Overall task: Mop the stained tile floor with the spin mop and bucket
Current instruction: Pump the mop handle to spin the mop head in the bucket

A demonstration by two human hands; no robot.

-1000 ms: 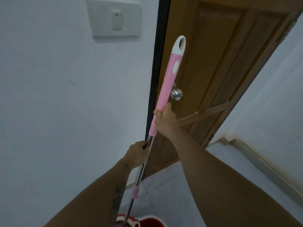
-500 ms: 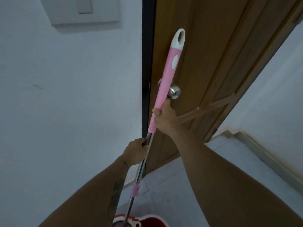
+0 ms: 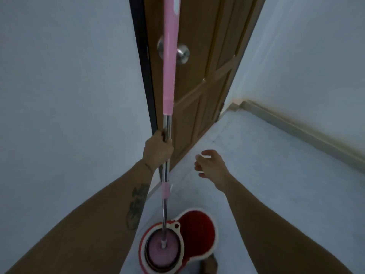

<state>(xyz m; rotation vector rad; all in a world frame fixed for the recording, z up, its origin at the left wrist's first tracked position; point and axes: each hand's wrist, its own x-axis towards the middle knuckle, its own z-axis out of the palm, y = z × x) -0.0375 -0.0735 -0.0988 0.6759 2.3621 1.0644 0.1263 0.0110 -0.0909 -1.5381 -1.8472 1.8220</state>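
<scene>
no readable text, no labels, brands, numbers or signs anywhere in view

Both forearms are bare, no sleeves. The left forearm (image 3: 110, 210) has a dark tattoo (image 3: 137, 204). The right hand (image 3: 210, 165) wears a ring (image 3: 199, 166).

I count one pink-handled spin mop with a steel shaft (image 3: 166, 127), one red two-well plastic bucket (image 3: 199, 230), one brown panelled wooden door (image 3: 201, 56), one round metal doorknob (image 3: 182, 53), and my two bare hands: left (image 3: 158, 150), right (image 3: 210, 164).
</scene>
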